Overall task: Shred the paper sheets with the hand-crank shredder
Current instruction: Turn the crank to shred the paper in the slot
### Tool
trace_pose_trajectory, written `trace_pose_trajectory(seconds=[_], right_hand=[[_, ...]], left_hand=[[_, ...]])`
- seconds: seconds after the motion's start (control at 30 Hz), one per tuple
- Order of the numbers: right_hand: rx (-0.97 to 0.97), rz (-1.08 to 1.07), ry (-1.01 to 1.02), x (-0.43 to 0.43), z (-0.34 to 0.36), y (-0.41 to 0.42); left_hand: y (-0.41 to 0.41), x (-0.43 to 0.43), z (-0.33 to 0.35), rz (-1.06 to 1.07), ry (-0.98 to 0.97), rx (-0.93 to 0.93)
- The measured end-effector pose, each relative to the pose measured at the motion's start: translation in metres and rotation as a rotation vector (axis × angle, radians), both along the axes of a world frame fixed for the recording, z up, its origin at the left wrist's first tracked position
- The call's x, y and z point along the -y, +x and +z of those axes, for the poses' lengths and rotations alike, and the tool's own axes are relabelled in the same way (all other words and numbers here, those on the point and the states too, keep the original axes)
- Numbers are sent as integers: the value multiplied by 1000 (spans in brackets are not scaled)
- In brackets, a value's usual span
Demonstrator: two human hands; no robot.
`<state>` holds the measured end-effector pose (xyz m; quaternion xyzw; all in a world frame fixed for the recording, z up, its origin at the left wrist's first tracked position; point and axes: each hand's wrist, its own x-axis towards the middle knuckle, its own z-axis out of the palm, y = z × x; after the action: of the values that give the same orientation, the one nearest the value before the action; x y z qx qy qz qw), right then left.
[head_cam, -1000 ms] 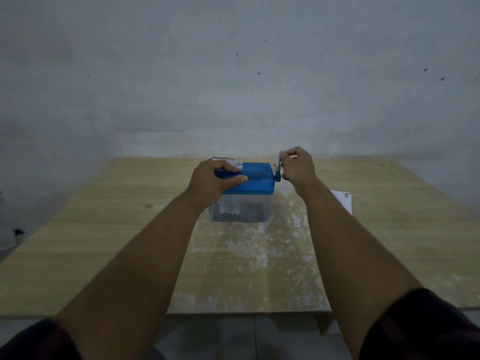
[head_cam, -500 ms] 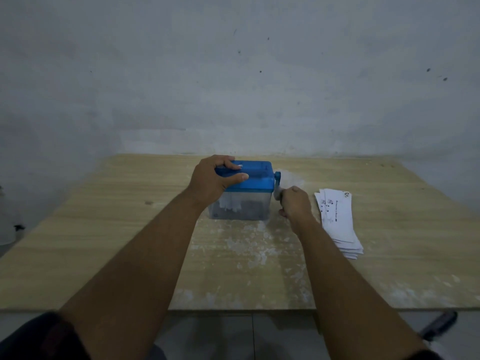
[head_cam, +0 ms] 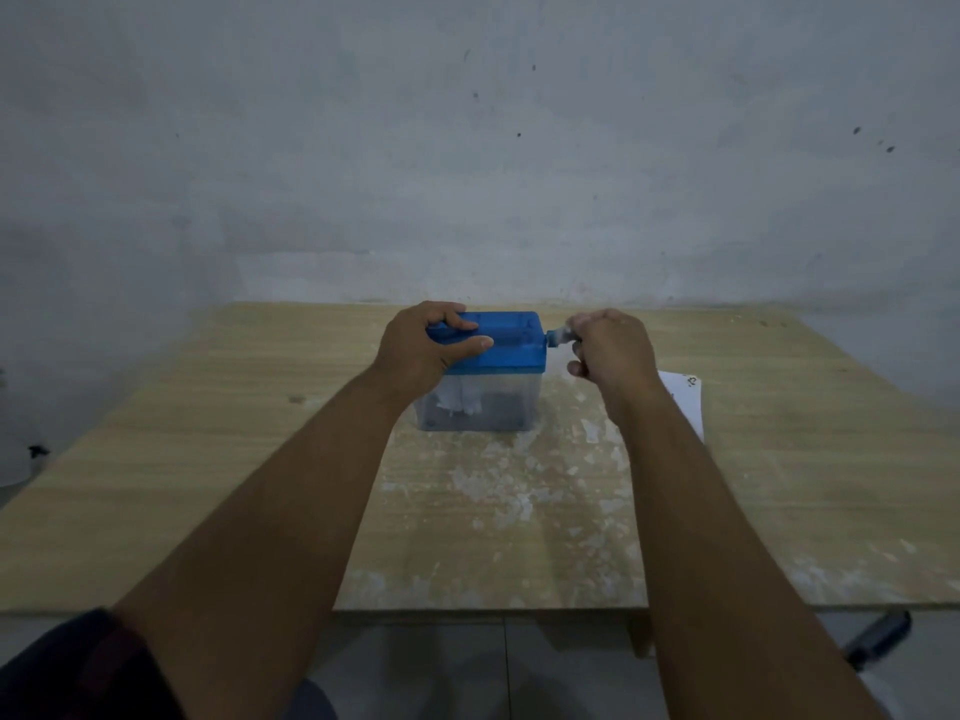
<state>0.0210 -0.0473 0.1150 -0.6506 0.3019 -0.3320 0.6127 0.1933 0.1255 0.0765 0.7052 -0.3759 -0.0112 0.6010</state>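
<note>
Left hand [head_cam: 421, 350] clamps the blue lid [head_cam: 511, 345] of the shredder [head_cam: 498, 413] at frame centre; right hand [head_cam: 613, 350] grasps the crank [head_cam: 558, 336] beside it; press down and turn evenly.

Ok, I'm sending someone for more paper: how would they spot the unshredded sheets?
On the wooden table, look right of the blue-lidded shredder, behind the right forearm. The paper sheets lie flat there, white with dark marks, unlike the shreds inside the shredder's clear bin.

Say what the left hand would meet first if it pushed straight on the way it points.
The shredder's blue lid, which the left hand grips at its left end; beyond that, probably only tabletop, then the wall.
</note>
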Motion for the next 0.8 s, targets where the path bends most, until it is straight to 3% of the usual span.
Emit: trace_pose_trajectory(seconds=[0.2, 0.4, 0.57, 0.63, 0.8], right_hand=[[58, 152, -32, 18, 10, 5], [67, 145, -56, 34, 19, 39], [-237, 155, -4, 47, -23, 47], [-250, 166, 79, 44, -47, 39], [-236, 82, 47, 28, -69, 14]], left_hand=[[0, 2, 3, -20, 49, 18], [-2, -3, 6, -42, 69, 7], [-9, -5, 9, -61, 52, -27], [-11, -5, 9, -52, 37, -27], [-14, -5, 8, -36, 38, 7]])
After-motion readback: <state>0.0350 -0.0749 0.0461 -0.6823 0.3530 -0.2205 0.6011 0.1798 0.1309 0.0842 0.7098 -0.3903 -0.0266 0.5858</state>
